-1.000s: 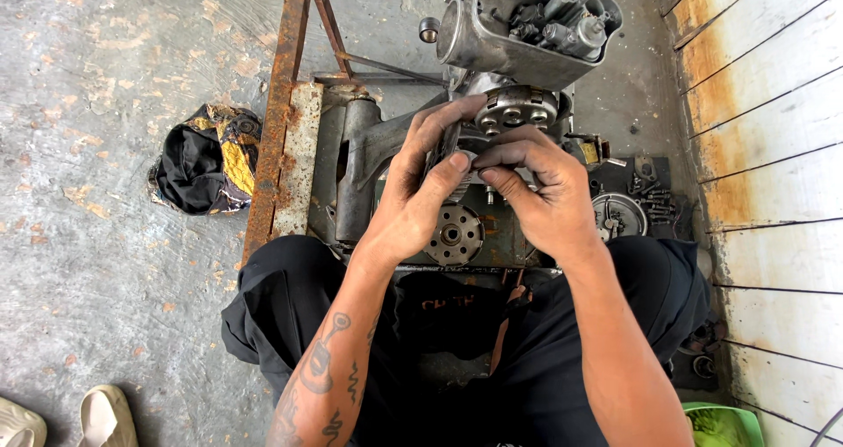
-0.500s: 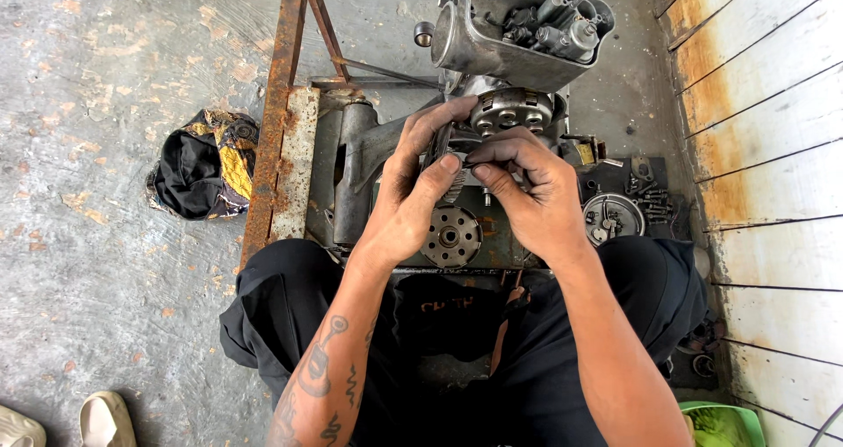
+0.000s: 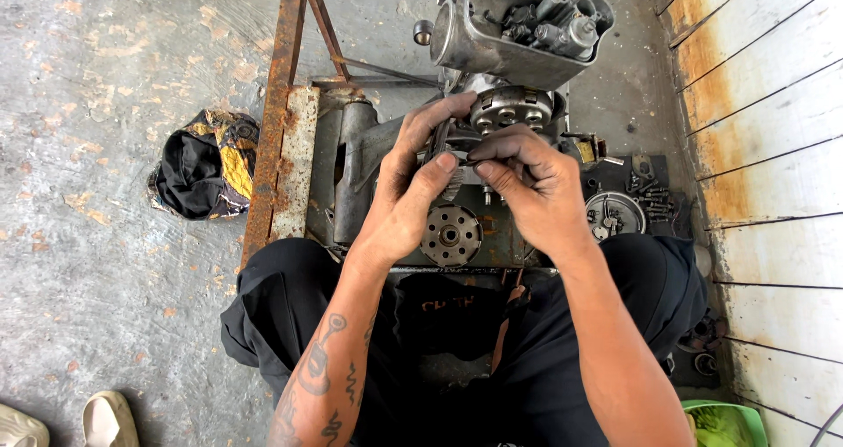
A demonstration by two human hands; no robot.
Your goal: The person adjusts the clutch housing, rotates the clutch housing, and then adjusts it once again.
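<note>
- Head view: the left hand (image 3: 413, 192) and the right hand (image 3: 536, 188) meet over a round metal clutch part (image 3: 511, 109) that sits on a greasy engine block (image 3: 369, 162).
- The left hand's fingers curl around the part's left edge, thumb pressing inward toward the right hand.
- The right hand's thumb and forefinger are pinched together on something small and dark just below the part; what it is cannot be made out.
- The two thumbs nearly touch, both hands closed in tight rather than spread.
- A toothed round disc (image 3: 450, 234) lies on the block just below the hands.
- A metal tray (image 3: 492, 47) of small parts stands behind the clutch part.
- A rusty steel frame (image 3: 279, 104) runs along the left of the block, with a black and yellow rag (image 3: 204, 164) on the concrete floor (image 3: 97, 263) beside it.
- A round cover plate (image 3: 613, 214) rests to the right, near a rust-stained white wall (image 3: 773, 148).
</note>
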